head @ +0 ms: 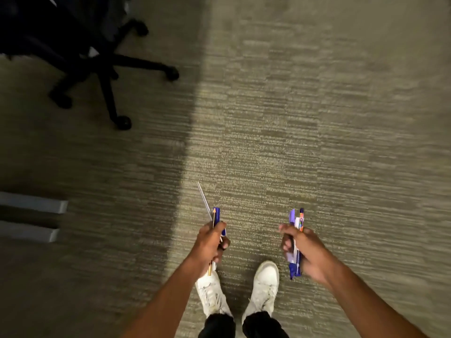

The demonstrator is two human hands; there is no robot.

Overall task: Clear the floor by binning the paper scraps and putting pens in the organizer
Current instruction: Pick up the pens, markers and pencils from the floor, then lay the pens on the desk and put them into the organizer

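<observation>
My left hand (211,242) is closed around a small bunch of pens (216,217): a blue one, a thin yellow one and a slim silver one that sticks out furthest. My right hand (303,250) grips a second bundle of pens (297,219), blue, purple and white, with ends showing above and below the fist. Both hands are held over the carpet in front of my white shoes (266,286). No paper scraps, bin or organizer can be seen.
A black office chair (102,67) on a wheeled star base stands at the upper left, in shadow. Two pale metal furniture feet (34,203) reach in from the left edge. Grey-green carpet (317,118) fills the middle and right.
</observation>
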